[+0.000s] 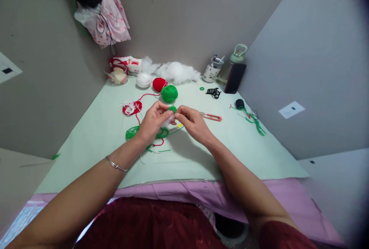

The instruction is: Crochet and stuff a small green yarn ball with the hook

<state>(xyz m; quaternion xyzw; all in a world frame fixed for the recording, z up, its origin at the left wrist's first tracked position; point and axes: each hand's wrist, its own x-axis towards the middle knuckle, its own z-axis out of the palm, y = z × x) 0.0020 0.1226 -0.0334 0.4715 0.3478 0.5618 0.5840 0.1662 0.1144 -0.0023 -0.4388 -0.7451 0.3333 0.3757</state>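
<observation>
My left hand (155,121) is closed, pinching a small green crochet piece (172,108) between thumb and fingers. White stuffing (168,122) shows below the piece, against the fingers. At the piece's right edge, my right hand (193,123) is closed in a pinch; what its fingertips grip is too small to make out. A strand of green yarn (175,130) runs from under the right hand to a loose green yarn bundle (133,132) beneath my left wrist. Just beyond the hands lies a green yarn ball (169,93). A small yellow thing (180,125) shows between the hands.
Red (159,84) and white yarn balls (143,80) sit behind, before fluffy stuffing (178,72). Orange-handled snips (211,117) lie right of my hand. Farther right are a black claw clip (213,93), a phone (235,78), a bottle (225,73) and a pen cup (212,70).
</observation>
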